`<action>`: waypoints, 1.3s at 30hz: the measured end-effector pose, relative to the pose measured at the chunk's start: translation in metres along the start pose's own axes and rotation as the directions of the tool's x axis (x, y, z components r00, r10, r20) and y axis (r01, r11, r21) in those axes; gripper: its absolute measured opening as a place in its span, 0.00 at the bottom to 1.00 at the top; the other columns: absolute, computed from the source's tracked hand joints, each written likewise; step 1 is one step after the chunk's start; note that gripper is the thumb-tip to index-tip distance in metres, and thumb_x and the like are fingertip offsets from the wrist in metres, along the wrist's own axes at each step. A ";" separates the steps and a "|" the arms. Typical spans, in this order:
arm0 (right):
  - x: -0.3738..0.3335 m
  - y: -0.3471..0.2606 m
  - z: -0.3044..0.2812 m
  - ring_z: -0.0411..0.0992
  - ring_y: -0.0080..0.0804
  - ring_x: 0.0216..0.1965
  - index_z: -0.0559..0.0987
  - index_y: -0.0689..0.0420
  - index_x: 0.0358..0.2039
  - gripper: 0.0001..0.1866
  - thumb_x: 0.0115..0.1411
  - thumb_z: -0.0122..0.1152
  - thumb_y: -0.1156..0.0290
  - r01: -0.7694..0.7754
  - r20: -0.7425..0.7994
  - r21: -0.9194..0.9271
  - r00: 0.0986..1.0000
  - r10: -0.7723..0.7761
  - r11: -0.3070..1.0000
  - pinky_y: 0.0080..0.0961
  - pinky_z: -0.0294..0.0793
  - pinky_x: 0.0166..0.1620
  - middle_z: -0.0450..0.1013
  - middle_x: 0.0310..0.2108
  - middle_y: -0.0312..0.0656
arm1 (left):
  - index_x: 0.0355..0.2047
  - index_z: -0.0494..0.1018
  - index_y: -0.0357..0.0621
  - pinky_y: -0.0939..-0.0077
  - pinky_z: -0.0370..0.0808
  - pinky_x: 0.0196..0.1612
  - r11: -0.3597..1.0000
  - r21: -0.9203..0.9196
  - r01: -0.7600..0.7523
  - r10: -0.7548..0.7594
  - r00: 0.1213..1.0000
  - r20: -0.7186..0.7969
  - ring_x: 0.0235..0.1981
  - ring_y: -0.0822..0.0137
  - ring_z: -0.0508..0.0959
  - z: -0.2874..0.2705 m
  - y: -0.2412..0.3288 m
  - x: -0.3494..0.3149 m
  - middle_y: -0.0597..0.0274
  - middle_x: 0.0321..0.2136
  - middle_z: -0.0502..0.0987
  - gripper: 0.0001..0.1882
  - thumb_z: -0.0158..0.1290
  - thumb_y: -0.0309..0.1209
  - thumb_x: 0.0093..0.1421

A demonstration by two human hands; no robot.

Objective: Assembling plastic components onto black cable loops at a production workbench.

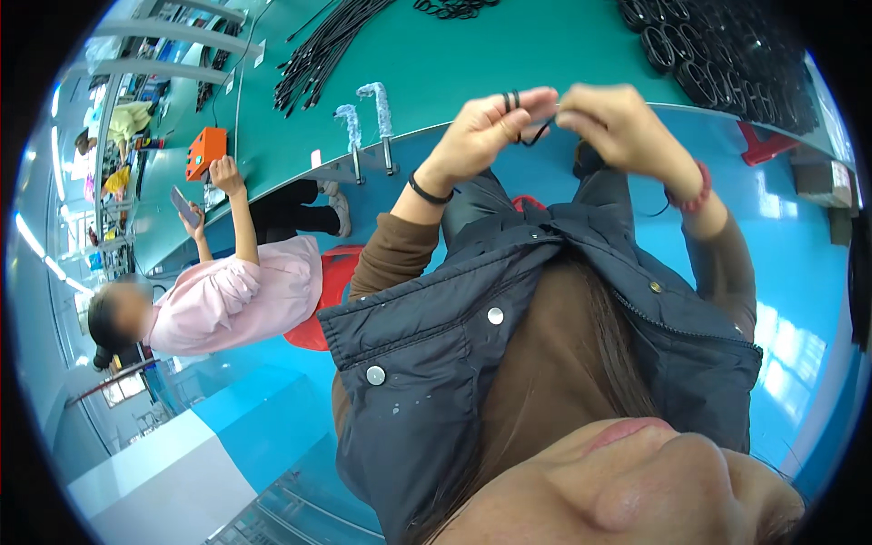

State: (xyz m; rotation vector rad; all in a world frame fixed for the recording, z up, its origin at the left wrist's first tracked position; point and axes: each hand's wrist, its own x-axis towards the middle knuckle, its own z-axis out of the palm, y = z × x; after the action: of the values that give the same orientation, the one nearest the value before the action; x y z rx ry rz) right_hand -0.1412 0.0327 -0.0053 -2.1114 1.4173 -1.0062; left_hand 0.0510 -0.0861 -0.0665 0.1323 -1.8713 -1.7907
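Note:
My left hand (pixel 490 129) is held up just off the near table edge, with a thin black cable (pixel 536 138) looped round its fingers and the thumb pressed against them. My right hand (pixel 610 125) faces it, its fingers closed in a pinch on the same cable. A short slack bend of the cable hangs between the two hands. The fingertips of the right hand are partly hidden by its own knuckles.
Straight black cables (pixel 327 50) lie in a bundle on the green table (pixel 509 54). Coiled black cables (pixel 699 59) are massed at the right. Two wrapped metal posts (pixel 377 104) rise at the edge. At the left a person in pink (pixel 236 295) holds a phone beside an orange box (pixel 206 153).

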 end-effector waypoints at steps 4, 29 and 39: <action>0.010 0.050 0.019 0.59 0.20 0.18 0.79 0.59 0.28 0.07 0.61 0.55 0.74 -0.019 -0.124 0.425 0.989 0.080 0.905 0.17 0.60 0.22 0.71 0.21 0.33 | 0.59 0.62 0.31 0.62 0.76 0.53 0.765 -0.518 0.381 -0.231 0.915 0.331 0.53 0.48 0.74 0.021 0.016 -0.003 0.36 0.55 0.68 0.22 0.41 0.32 0.69; -0.006 0.053 0.069 0.62 0.18 0.17 0.79 0.57 0.33 0.06 0.61 0.56 0.71 -0.427 0.106 0.643 0.872 0.478 0.636 0.17 0.61 0.22 0.70 0.18 0.32 | 0.57 0.65 0.31 0.66 0.78 0.50 0.648 -0.713 0.268 -0.132 0.961 0.241 0.51 0.48 0.76 0.000 0.011 -0.018 0.43 0.54 0.71 0.19 0.45 0.27 0.67; -0.037 -0.005 0.040 0.65 0.37 0.17 0.75 0.61 0.36 0.06 0.57 0.56 0.77 -0.154 0.166 -0.042 0.973 0.159 0.987 0.29 0.64 0.24 0.70 0.19 0.41 | 0.57 0.64 0.31 0.67 0.78 0.49 0.920 -0.385 -0.073 -0.072 0.935 -0.348 0.51 0.50 0.76 -0.010 0.010 -0.011 0.44 0.54 0.71 0.20 0.46 0.25 0.66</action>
State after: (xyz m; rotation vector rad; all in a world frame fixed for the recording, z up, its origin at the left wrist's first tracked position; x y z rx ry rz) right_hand -0.1164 0.0663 -0.0409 -2.0151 1.4945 -0.7326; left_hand 0.0676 -0.0888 -0.0607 0.2871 -1.2344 -1.9513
